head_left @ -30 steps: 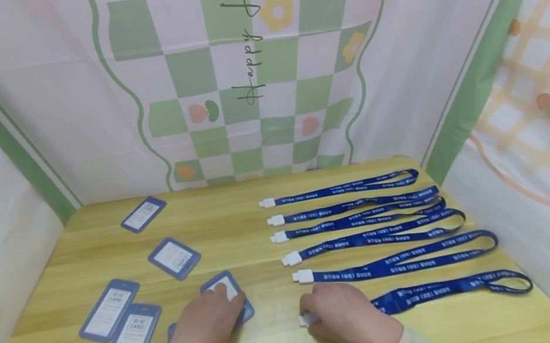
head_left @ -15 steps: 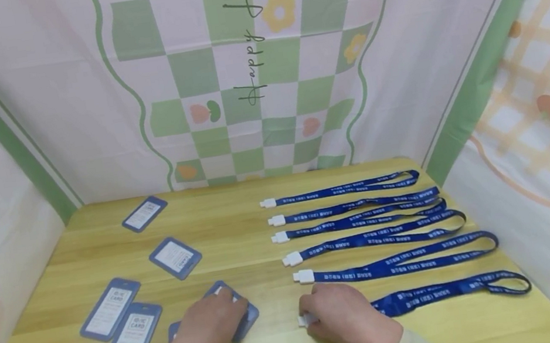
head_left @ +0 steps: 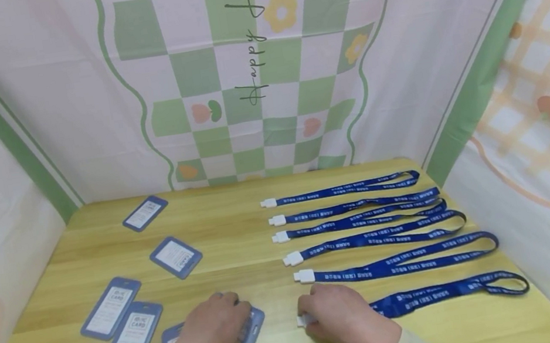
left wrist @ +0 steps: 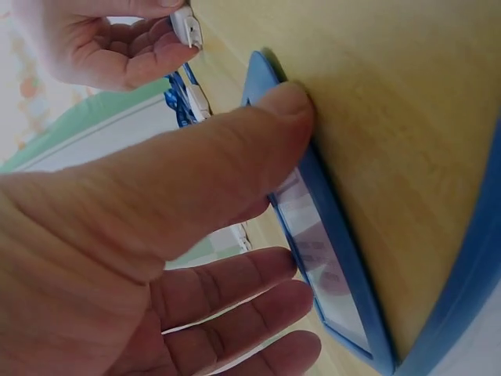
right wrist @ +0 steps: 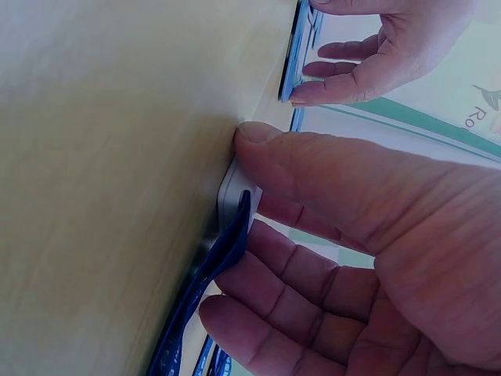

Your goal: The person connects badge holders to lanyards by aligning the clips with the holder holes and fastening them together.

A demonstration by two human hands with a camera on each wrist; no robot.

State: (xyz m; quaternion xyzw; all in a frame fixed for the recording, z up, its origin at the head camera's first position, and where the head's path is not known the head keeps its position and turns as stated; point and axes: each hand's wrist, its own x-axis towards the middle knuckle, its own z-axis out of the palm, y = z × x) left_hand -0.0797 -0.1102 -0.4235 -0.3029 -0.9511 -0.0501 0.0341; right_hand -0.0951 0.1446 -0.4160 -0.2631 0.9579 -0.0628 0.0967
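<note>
My left hand (head_left: 209, 335) holds a blue-framed badge holder (head_left: 252, 326) by its edges, and most of the holder is hidden under the fingers. In the left wrist view the thumb lies on one long edge of that badge holder (left wrist: 333, 235), with fingertips along the other. Another badge holder (head_left: 170, 334) is partly covered by the same hand. My right hand (head_left: 347, 318) pinches the white buckle (head_left: 304, 320) of the nearest blue lanyard (head_left: 422, 296), whose strap runs right along the table. The right wrist view shows thumb and fingers on the buckle (right wrist: 231, 192).
Several badge holders lie flat on the left, one at the back (head_left: 145, 213), one in the middle (head_left: 176, 258). More blue lanyards (head_left: 374, 265) lie in rows on the right, buckles facing left. A patterned cloth (head_left: 249, 68) rises behind the wooden table (head_left: 249, 246).
The badge holder under my left hand has turned clockwise, its outer end swinging right and nearer. The right hand and its lanyard have shifted very slightly left.
</note>
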